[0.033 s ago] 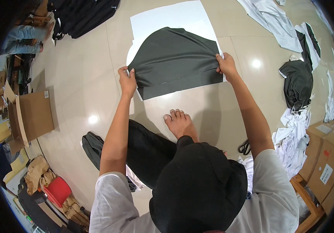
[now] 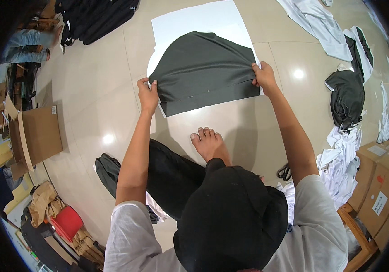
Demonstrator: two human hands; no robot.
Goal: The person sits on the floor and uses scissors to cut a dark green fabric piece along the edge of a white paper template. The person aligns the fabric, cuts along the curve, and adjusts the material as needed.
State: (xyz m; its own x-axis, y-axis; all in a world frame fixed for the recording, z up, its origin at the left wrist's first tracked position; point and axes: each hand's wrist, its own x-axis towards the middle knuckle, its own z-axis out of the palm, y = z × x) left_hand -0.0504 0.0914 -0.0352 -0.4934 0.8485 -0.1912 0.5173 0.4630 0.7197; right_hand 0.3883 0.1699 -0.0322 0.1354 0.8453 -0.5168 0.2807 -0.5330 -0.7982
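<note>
My left hand (image 2: 148, 93) pinches the left edge of a dark grey-green fabric panel (image 2: 203, 68) with a curved top. My right hand (image 2: 263, 77) grips its right side. The panel is slightly wrinkled between my hands, with a straight crease near its lower edge, and lies over large white sheets (image 2: 192, 20) on the tiled floor. My bare foot (image 2: 210, 145) rests just below the panel.
A cardboard box (image 2: 38, 133) stands left. Black garments (image 2: 95, 16) lie top left, near another person's legs (image 2: 24, 45). Right are white pieces (image 2: 312, 27), dark pieces (image 2: 346, 97), black scissors (image 2: 284, 171), white scraps (image 2: 341, 158) and stacked cartons (image 2: 378, 190).
</note>
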